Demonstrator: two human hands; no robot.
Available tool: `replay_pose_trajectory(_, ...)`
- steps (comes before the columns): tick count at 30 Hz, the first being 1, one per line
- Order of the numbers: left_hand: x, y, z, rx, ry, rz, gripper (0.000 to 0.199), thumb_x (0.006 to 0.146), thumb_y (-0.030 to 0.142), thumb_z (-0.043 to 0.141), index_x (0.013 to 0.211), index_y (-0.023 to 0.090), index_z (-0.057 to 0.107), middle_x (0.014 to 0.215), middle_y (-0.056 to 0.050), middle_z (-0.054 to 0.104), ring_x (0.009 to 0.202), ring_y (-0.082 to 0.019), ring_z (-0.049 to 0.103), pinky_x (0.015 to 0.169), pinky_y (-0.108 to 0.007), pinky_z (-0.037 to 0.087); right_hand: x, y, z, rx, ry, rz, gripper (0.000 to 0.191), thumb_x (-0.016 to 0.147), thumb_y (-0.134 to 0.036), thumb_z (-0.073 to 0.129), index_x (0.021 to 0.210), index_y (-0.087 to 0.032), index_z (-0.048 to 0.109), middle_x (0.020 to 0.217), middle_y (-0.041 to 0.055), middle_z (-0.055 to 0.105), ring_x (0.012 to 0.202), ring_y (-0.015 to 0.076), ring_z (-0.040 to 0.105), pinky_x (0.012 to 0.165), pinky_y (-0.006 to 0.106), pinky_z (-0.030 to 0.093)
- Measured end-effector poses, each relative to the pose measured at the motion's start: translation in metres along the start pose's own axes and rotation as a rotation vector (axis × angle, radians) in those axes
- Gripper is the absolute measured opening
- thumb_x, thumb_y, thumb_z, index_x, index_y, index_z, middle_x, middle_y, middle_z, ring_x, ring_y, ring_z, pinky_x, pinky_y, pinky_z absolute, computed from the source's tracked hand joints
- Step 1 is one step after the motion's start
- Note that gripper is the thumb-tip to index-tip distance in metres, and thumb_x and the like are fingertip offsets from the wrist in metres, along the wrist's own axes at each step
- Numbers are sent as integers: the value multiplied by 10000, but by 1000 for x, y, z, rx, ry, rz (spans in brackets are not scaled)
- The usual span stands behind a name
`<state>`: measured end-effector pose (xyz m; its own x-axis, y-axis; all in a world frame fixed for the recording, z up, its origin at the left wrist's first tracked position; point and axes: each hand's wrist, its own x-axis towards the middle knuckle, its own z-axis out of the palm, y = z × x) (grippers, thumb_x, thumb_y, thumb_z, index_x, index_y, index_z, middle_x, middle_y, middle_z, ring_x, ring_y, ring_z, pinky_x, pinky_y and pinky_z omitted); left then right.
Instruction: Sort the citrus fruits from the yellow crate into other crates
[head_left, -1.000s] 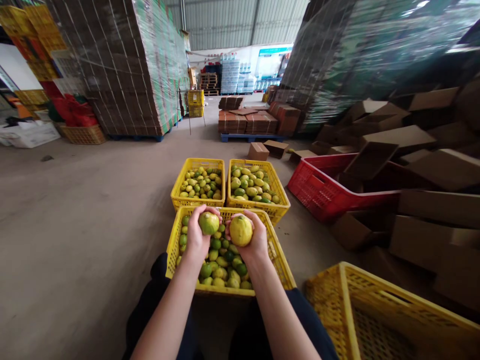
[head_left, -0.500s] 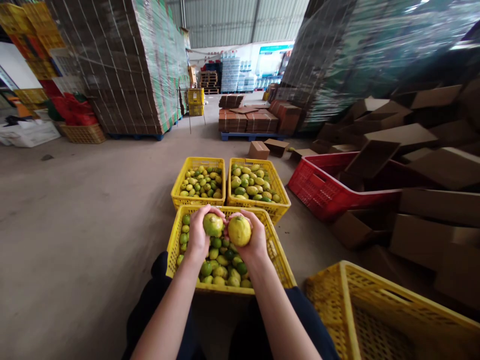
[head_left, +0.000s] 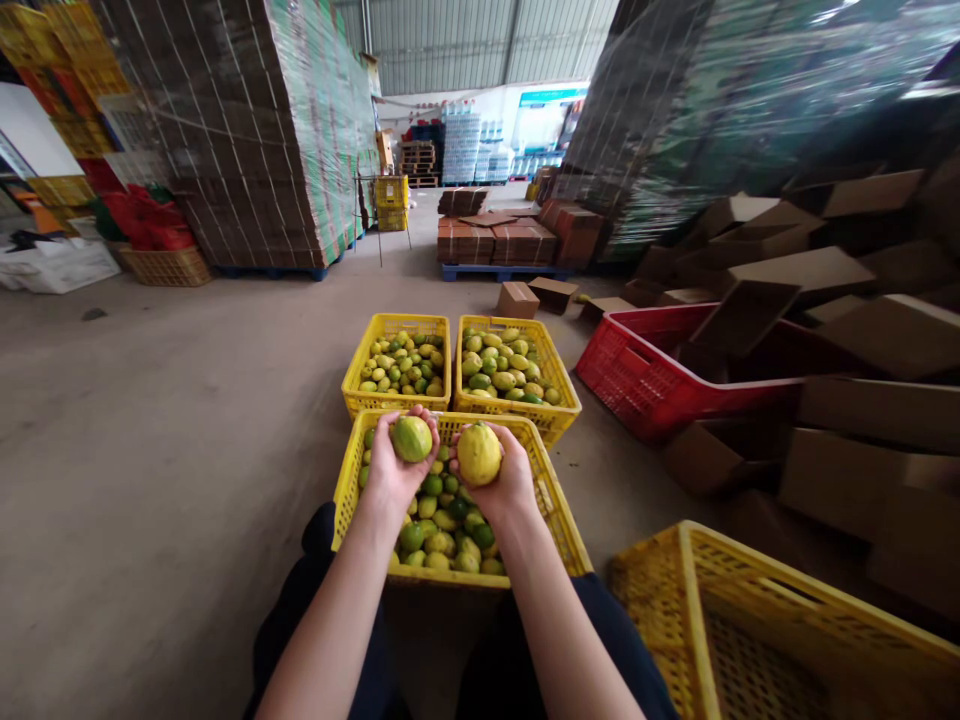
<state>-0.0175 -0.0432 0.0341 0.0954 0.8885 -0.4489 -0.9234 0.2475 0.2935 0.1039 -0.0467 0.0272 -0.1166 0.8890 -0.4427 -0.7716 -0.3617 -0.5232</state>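
Observation:
My left hand (head_left: pixel 389 460) is closed around a green-yellow lemon (head_left: pixel 412 439). In my right hand (head_left: pixel 511 474) rests a yellower lemon (head_left: pixel 479 455), with the fingers curled about it. Both hands are held above the near yellow crate (head_left: pixel 551 490), a small gap between them. Below them, inside that crate, lie many green and yellow lemons (head_left: pixel 441 543). Beyond it stand two more yellow crates side by side: the left crate (head_left: pixel 397 404) holds smaller-looking lemons (head_left: pixel 401 362), the right crate (head_left: pixel 566 405) larger-looking, mostly yellow ones (head_left: pixel 504 365).
A yellow crate (head_left: pixel 690 600) stands by my right knee. Farther right are a red crate (head_left: pixel 637 375) and a heap of cardboard boxes (head_left: pixel 847 440). Flattened cartons (head_left: pixel 502 240) lie on a blue pallet ahead. Wrapped pallet stacks (head_left: pixel 240 130) rise on both sides.
My left hand has moved slightly left, away from the right hand, and its lemon has turned. The right hand has stayed nearly in place with its lemon.

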Motion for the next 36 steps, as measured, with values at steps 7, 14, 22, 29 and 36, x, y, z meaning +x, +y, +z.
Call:
replay_pose_trajectory(7, 5, -2, -4, -4, -10, -2, 359, 814, 277, 360, 961, 44, 590, 820, -182, 656, 763, -240, 659, 623, -329, 560, 1, -3, -3, 106, -113, 32, 241, 794, -231, 454, 898, -104, 631, 680, 104, 689, 642, 214, 669, 538, 317, 566)
replay_pose_trajectory(14, 4, 0, -2, 32, -25, 37, 365, 823, 268, 359, 1021, 42, 566, 861, -175, 650, 831, -234, 660, 647, -310, 561, 3, -6, -8, 105, -56, 73, 235, 828, -274, 477, 902, -99, 614, 699, 122, 687, 677, 193, 680, 514, 228, 560)
replay_pose_trajectory(22, 7, -5, -4, 372, 6, 330, 217, 821, 319, 562, 961, 153, 581, 948, -78, 636, 812, -149, 640, 712, -248, 521, 8, 0, -9, -183, -36, -223, 214, 664, -281, 705, 828, -181, 611, 724, 17, 675, 619, 169, 638, 490, 255, 529)
replay_pose_trajectory(29, -1, -10, -6, 838, -204, 806, 533, 593, 187, 787, 1080, 217, 571, 1182, -74, 578, 1052, -190, 569, 873, -261, 457, -2, 2, -7, -611, -27, -894, 473, 584, -207, 765, 1030, -243, 611, 1018, 16, 655, 907, 185, 611, 797, 304, 504)
replay_pose_trajectory(36, -6, -13, -2, 868, -265, 881, 490, 588, 125, 772, 1037, 218, 599, 1116, -63, 602, 1084, -203, 555, 918, -278, 429, -3, 5, -9, -770, -23, -1112, 431, 653, -176, 708, 1067, -249, 609, 1100, 47, 619, 1059, 224, 564, 947, 381, 433)
